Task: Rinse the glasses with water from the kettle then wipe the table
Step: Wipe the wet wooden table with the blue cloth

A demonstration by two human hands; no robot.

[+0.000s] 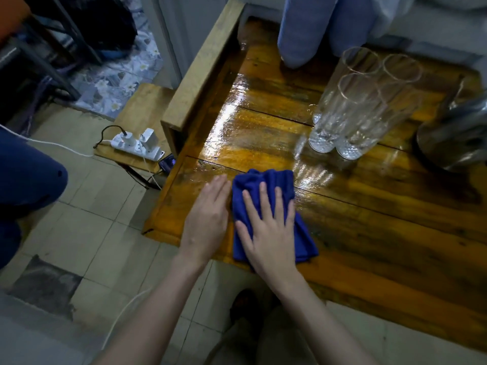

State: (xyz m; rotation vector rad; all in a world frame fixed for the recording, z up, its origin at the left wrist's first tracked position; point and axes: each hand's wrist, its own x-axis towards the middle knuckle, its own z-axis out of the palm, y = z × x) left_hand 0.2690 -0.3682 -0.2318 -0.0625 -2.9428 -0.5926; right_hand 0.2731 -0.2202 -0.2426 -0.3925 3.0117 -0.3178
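Since the blue cloth (268, 214) lies flat on the wet wooden table (369, 233) near its front-left corner, wiping looks underway, rinse prob done. Right hand (266, 230) is spread flat on top of the cloth, fingers wide, pressing, not gripping. Left hand (208, 217) is flat on the table just left of the cloth, touching its edge, holding nothing. Water film w/ glare covers most of the table beyond the cloth, so plenty left to wipe. Three upright glasses (353, 106) stand clustered beyond the cloth to the right; metal kettle (456, 133) further right at frame edge, partly cut off. Both block the wipe path there. Someone's blue-clad legs (303, 30) at the far table edge. Power strip (137, 143) on the floor, left of the cloth.
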